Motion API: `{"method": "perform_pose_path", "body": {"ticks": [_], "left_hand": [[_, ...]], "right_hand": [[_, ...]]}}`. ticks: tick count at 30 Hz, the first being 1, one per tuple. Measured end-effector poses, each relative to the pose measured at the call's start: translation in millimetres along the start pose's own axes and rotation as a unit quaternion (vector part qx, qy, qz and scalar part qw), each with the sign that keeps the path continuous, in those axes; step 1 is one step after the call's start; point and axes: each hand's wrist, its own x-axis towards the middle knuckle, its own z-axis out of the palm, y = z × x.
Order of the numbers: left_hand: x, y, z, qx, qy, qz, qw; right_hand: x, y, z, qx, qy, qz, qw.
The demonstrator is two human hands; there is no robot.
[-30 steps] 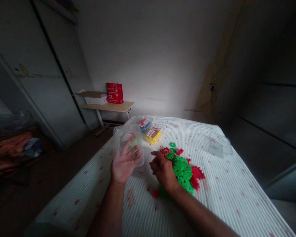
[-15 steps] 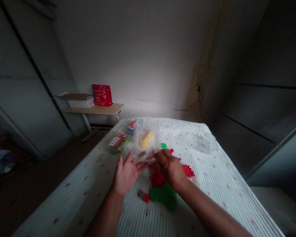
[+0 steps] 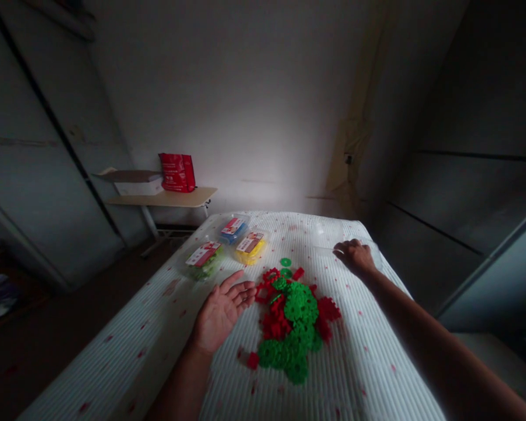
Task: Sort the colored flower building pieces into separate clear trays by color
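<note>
My left hand (image 3: 221,313) is palm up with fingers stretched out and nothing in it, just left of a pile of toy pieces. Green gear-shaped pieces (image 3: 301,304) lie heaped over red toothed pieces (image 3: 275,321). Over at the right side of the bed-like surface, my right hand (image 3: 357,255) pinches the edge of a clear plastic container (image 3: 326,235). A second clear container (image 3: 376,254) sits partly behind that hand. Three closed clear boxes with labels stand beyond my left hand: one with green pieces (image 3: 205,260), one with yellow (image 3: 249,248), one with blue (image 3: 234,230).
A striped white sheet (image 3: 158,339) with red specks covers the surface. Behind it on the left, a small table (image 3: 170,199) carries a red bag (image 3: 177,173) and a white box (image 3: 139,186). Dark cabinet panels flank the right side.
My right hand has carried the clear container from over the pile to the right, near the other one. My left hand has dropped slightly away, and the pile and yellow box are uncovered.
</note>
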Motion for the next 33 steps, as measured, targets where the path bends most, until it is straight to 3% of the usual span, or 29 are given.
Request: {"method": "perform_pose_path", "body": {"ticks": [5, 14, 17, 22, 27, 30, 33], "left_hand": [[-0.2, 0.2, -0.6, 0.002, 0.003, -0.002, 1.000], [0.1, 1.5, 1.3, 0.006, 0.023, 0.024, 0.999], [0.7, 3.9, -0.2, 0.009, 0.064, 0.057, 0.996], [-1.1, 9.0, -7.3, 0.024, 0.095, 0.091, 0.991], [-1.9, 11.2, -10.7, 0.026, 0.104, 0.096, 0.990], [-1.7, 11.5, -10.4, 0.027, 0.100, 0.090, 0.990], [-1.6, 11.3, -10.8, 0.020, 0.088, 0.084, 0.992]], "right_hand": [[3.1, 1.3, 12.1, -0.004, -0.027, 0.016, 1.000], [0.3, -11.2, 5.0, -0.043, 0.029, -0.018, 0.999], [6.5, -42.8, -1.5, -0.012, 0.065, -0.094, 0.993], [21.7, -131.0, -9.3, 0.045, 0.051, -0.213, 0.975], [35.4, -210.9, -4.6, 0.014, 0.035, -0.255, 0.966], [41.6, -235.6, 1.9, -0.026, 0.039, -0.244, 0.969], [45.2, -242.0, 6.3, -0.052, 0.034, -0.247, 0.967]]}}
